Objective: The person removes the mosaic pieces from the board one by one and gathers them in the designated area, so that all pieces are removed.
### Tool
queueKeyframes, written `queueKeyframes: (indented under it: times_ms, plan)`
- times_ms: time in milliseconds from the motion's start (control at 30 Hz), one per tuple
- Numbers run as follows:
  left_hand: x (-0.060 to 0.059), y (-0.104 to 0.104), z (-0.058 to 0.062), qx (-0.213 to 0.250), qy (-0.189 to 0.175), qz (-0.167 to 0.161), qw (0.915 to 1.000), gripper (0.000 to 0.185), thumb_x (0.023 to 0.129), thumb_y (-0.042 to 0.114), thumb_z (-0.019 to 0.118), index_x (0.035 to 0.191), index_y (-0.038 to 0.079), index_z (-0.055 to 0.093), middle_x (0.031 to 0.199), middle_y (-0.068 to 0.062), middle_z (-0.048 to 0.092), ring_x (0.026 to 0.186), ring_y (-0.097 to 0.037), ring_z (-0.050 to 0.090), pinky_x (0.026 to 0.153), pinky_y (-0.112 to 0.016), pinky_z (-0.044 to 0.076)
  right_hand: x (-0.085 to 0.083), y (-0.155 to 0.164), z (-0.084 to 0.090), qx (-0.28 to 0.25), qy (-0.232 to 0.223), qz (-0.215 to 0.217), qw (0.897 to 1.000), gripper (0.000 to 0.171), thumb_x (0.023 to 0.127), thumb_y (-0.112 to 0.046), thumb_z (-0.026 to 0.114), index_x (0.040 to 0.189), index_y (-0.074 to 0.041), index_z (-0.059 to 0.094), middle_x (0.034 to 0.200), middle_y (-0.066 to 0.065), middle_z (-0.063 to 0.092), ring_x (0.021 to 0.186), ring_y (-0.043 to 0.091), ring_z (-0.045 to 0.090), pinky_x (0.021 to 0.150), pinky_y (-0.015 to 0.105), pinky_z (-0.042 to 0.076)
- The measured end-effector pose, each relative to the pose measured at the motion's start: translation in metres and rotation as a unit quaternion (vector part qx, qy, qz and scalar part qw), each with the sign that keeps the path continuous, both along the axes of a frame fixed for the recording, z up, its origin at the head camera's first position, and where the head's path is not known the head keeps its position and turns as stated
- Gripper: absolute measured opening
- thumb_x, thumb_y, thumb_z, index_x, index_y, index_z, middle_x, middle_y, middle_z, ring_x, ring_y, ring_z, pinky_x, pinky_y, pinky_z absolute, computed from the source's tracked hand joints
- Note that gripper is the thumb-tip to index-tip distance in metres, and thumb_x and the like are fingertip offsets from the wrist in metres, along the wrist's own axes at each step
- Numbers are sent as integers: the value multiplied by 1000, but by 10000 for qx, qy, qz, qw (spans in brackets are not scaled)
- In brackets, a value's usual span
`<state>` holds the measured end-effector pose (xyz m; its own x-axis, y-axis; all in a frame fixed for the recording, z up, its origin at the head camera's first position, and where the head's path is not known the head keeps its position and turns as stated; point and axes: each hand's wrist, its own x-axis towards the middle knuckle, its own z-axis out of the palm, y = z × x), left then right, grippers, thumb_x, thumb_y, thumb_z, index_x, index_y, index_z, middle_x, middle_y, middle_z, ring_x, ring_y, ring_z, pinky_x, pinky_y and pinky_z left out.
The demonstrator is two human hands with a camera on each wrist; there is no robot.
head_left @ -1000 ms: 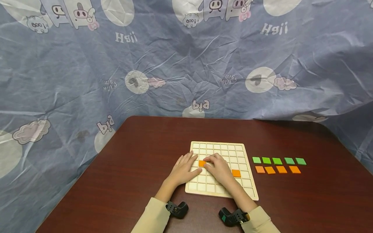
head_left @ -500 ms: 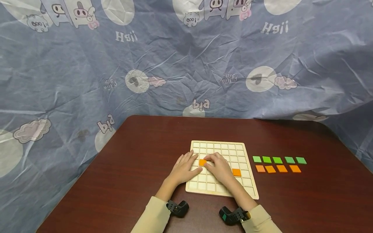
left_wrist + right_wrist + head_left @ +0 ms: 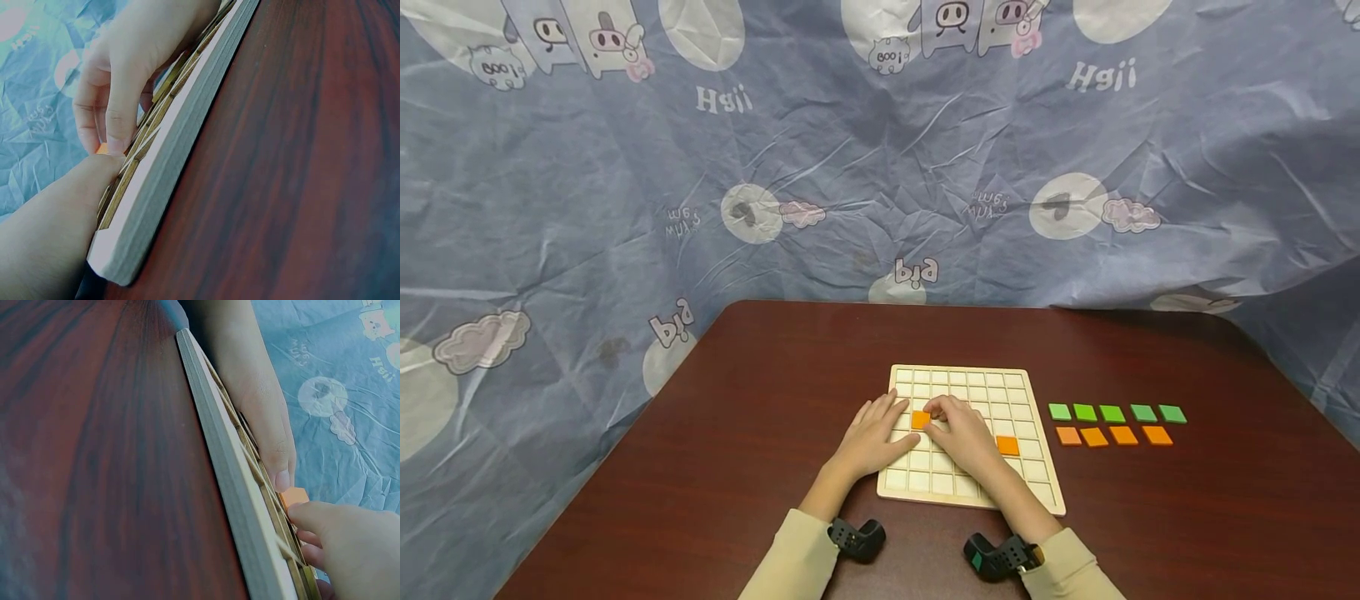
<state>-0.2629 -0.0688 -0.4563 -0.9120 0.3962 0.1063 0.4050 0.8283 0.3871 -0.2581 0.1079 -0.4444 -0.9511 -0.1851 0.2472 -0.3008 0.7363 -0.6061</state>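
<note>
Left hand flat on the left edge of the wooden grid board, fingers straight and relaxed, gripping nothing, thumb just beside the orange tile. That tile lying in a cell of the board's left half, right hand beside it with curled fingertips touching its right edge, a true pinch impossible to tell. Farther right, a second orange tile on the board, then rows of green tiles and orange tiles on the brown table.

Both hands apparently flat, fingertips together
</note>
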Motion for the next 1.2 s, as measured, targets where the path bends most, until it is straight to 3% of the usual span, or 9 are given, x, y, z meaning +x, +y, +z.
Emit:
queueKeyframes:
  times_ms: [233, 500, 700, 933, 1200]
  plan:
    - [0, 1, -1, 12, 28, 2, 10000, 64, 87, 57, 39, 141, 22, 33, 151, -3, 22, 138, -24, 24, 114, -45, 15, 1, 0, 2, -102, -98, 144, 9998, 18, 81, -21, 66, 96, -19, 56, 90, -2, 62, 87, 14, 58, 84, 39, 40]
    - [0, 0, 0, -28, 39, 13, 10000, 64, 88, 58, 38, 141, 22, 32, 151, -3, 22, 138, -24, 23, 114, -44, 15, 1, -1, 2, -181, -68, 294, 9994, 17, 81, -20, 66, 92, -20, 52, 85, -5, 60, 81, 10, 56, 80, 33, 37]
    - [-1, 0, 0, -22, 58, -4, 10000, 64, 87, 57, 39, 140, 21, 33, 151, -3, 23, 138, -24, 24, 114, -45, 16, 2, -1, 4, -255, -61, 205, 9994, 17, 82, -20, 66, 95, -18, 54, 85, -3, 61, 79, 9, 57, 82, 36, 39]
    - [-1, 2, 2, -67, -46, -4, 10000, 64, 87, 58, 38, 141, 23, 31, 151, -2, 20, 139, -23, 22, 114, -44, 14, 3, 1, 9, -525, -334, 99, 9980, 17, 85, -20, 61, 102, -19, 62, 85, -3, 63, 73, 7, 54, 64, 24, 44]
    - [1, 1, 1, -32, -104, 39, 9999, 64, 88, 58, 38, 141, 24, 31, 151, -1, 20, 139, -23, 22, 115, -43, 13, 0, 12, 15, -741, -747, 141, 9943, 22, 87, -15, 57, 109, -12, 62, 85, 2, 63, 69, 10, 53, 59, 23, 44]
